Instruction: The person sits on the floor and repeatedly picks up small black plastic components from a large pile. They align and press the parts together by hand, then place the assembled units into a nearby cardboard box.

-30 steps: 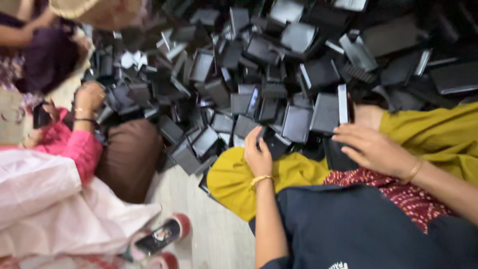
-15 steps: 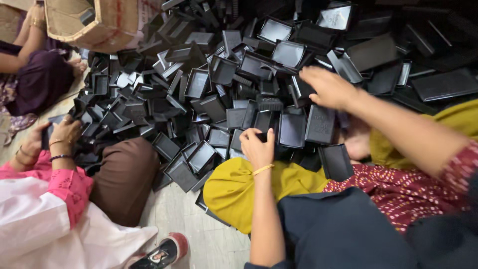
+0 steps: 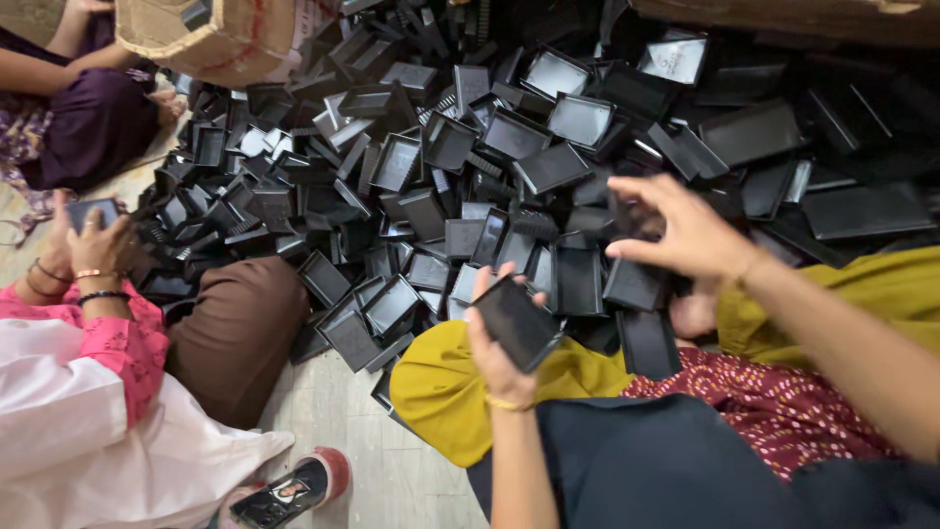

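Observation:
A big heap of black plastic trays covers the floor in front of me. My left hand rests on my yellow-clad knee and grips one flat black rectangular tray, tilted up toward me. My right hand hovers just above the near edge of the heap. Its thumb and fingers curl around a small black plastic piece, which is blurred. More trays lie right under that hand, against my lap.
At the left sits a person in a pink sleeve and brown trousers, whose hands hold a black tray. Another person in purple sits at the top left, beside a cardboard box. A sandalled foot rests on the tiled floor.
My right hand has pulled back from deeper in the heap toward my lap. My left hand has lifted a black tray off the pile's edge and turned it up.

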